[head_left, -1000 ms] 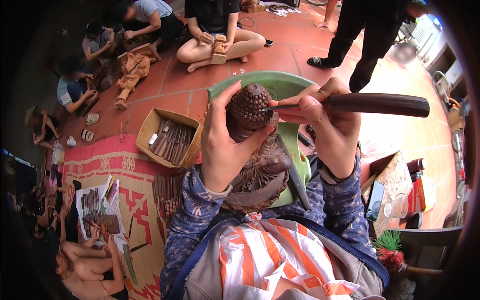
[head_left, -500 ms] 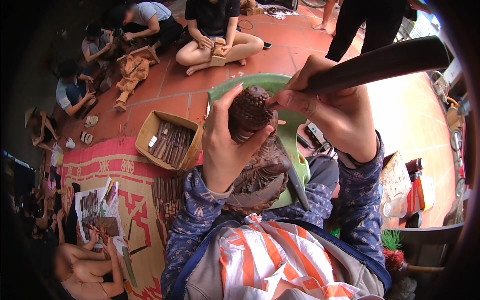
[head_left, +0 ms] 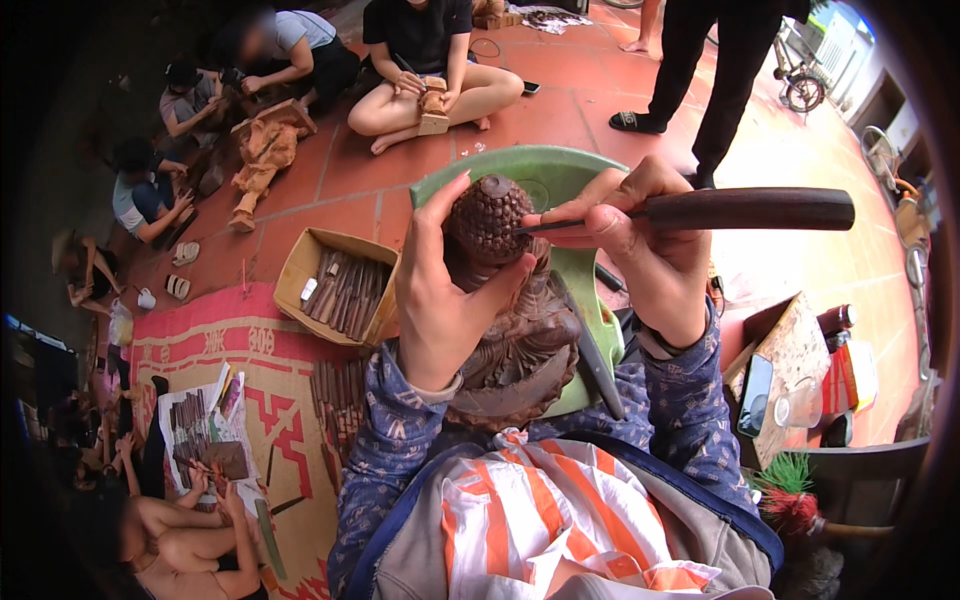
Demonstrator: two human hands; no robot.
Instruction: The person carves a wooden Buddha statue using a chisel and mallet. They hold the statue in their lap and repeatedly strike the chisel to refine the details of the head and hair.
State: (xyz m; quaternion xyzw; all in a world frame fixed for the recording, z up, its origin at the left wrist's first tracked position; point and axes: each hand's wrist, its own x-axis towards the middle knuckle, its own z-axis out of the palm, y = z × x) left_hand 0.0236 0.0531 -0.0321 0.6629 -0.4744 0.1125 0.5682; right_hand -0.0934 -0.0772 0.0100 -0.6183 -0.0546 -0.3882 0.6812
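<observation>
A dark brown carved wooden seated figure (head_left: 518, 345), its head covered in rows of small round knobs, stands upright before my lap. My left hand (head_left: 440, 310) is closed round the left side of its head, fingers up along the far side and thumb across the front. In my right hand (head_left: 660, 265) is a carving chisel (head_left: 755, 210) with a thick dark handle, gripped near its blade. The thin blade runs leftward, and its tip touches the right side of the knobbed head. Behind the figure shows a green plastic chair (head_left: 575, 165).
A cardboard box (head_left: 290, 292) of chisels stands left, with more chisels (head_left: 335, 390) lying beside it on a patterned mat (head_left: 215, 318). Several people sit carving around the tiled floor. One person stands far right. At right, a board (head_left: 785, 365) carries a phone (head_left: 755, 395).
The chisel's handle has swung down from an upward slant to nearly level. My right hand has turned and shifted slightly left. My left hand stays round the head.
</observation>
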